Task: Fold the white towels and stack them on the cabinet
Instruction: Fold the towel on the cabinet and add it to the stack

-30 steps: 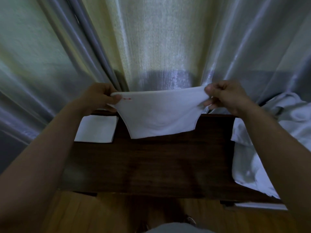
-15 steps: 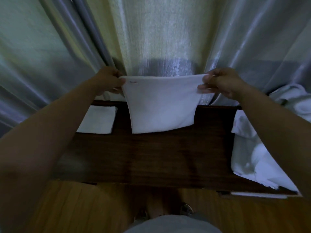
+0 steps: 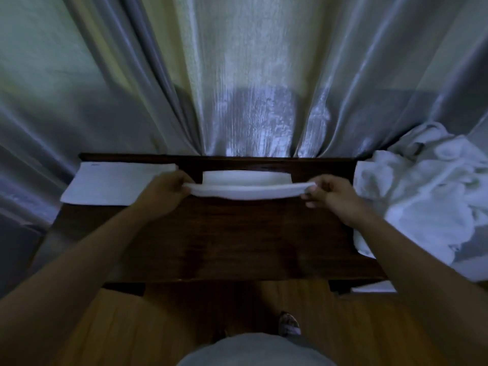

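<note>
- Head view: towel (image 3: 250, 192) stretched left-right between both hands, long axis across cabinet (image 3: 237, 241), far half draped on the top near its far edge.
- Left hand (image 3: 165, 194) pinching left end, fingers curled round edge; right hand (image 3: 331, 198) pinching right end likewise.
- Both hands level, palms down, forearms reaching in from near side, roughly symmetric.
- Folded towel (image 3: 116, 184) flat at far left, just beside left hand — likely stack spot, so left hand nearer.
- Unfolded pile (image 3: 422, 194) at right, near right hand.
- Prob. next: lay near edge over to finish fold, then shift left.
</note>
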{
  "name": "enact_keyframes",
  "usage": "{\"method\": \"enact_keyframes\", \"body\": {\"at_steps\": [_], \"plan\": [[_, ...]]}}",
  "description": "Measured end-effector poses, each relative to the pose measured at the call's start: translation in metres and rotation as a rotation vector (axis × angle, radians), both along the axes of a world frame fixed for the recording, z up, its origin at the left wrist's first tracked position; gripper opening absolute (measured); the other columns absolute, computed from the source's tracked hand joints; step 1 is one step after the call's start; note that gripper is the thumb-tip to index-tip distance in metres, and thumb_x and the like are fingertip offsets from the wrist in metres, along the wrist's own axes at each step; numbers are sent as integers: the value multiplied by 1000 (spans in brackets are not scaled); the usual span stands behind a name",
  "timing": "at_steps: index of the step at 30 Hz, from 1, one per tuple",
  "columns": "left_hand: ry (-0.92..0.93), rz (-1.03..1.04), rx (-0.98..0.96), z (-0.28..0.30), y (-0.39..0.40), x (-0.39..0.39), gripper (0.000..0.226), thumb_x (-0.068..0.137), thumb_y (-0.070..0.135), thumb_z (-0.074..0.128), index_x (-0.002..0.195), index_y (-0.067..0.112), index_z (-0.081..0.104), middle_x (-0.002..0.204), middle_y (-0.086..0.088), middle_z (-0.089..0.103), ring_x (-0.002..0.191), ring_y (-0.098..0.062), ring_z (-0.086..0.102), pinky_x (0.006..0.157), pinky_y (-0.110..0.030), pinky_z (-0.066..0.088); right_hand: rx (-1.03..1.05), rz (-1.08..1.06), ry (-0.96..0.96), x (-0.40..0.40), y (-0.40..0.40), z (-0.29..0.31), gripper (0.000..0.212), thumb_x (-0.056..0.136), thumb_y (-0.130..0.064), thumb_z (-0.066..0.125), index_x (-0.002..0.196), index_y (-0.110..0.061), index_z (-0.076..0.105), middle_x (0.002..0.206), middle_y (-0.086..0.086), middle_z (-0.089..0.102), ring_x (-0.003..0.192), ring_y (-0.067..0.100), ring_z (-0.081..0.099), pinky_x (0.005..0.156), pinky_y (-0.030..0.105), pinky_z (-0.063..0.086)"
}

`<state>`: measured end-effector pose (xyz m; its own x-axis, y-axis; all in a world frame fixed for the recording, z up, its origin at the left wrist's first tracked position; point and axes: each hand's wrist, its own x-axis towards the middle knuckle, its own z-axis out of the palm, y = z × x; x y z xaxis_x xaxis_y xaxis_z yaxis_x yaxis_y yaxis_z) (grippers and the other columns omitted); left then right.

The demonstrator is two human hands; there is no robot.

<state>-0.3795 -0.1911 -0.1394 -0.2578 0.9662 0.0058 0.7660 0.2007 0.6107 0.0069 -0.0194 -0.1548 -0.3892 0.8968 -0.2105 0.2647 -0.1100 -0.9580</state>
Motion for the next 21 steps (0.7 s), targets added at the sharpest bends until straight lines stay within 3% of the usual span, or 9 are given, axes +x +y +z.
{"method": "enact_keyframes", "body": {"at_steps": [4,7,10,13,16,19,21], "plan": [[-39,-153,-93,-64,-63,20,11,95,4,64,99,13,69,91,-1,68,85,-19,65,75,-32,46,-126,22,-153,20,-65,-48,8,99,-7,61,105,-5,67,105,24,72,95,27,76,73,37,64],[-77,-190,-196,-99,-102,25,18,98,10,61,96,27,63,88,10,65,82,-2,61,71,-23,43,-190,50,-286,27,-110,-67,12,99,-10,62,109,-5,67,105,21,72,94,25,75,75,39,64],[-95,-188,-210,-125,-129,29,18,98,9,61,100,27,65,96,9,67,89,-6,61,75,-15,42,-180,77,-407,27,-143,-74,14,99,-14,62,109,-6,69,102,16,72,96,27,72,81,45,62],[-105,-176,-197,-135,-138,28,20,98,9,62,102,28,66,100,10,67,95,-8,59,79,-15,40,-101,137,-518,27,-157,-74,13,100,-20,61,106,-14,71,103,7,70,98,22,67,87,34,57],[-144,-198,-194,-127,-128,17,26,97,13,64,100,39,62,96,16,65,91,-1,60,78,-23,47,-120,145,-512,25,-150,-69,12,101,-21,61,104,-15,71,99,11,72,93,26,69,70,21,55],[-237,-195,-220,-112,-104,-5,24,97,16,64,100,41,64,92,19,66,89,0,64,75,-23,51,-99,127,-481,19,-126,-61,12,101,-23,61,102,-17,71,90,7,70,80,20,67,59,18,51],[-347,-146,-230,-104,-82,-17,18,98,17,63,101,33,70,94,15,68,90,-2,65,77,-29,54,-75,89,-446,12,-105,-56,12,100,-25,62,100,-18,72,91,0,69,82,13,63,63,18,46]]}}
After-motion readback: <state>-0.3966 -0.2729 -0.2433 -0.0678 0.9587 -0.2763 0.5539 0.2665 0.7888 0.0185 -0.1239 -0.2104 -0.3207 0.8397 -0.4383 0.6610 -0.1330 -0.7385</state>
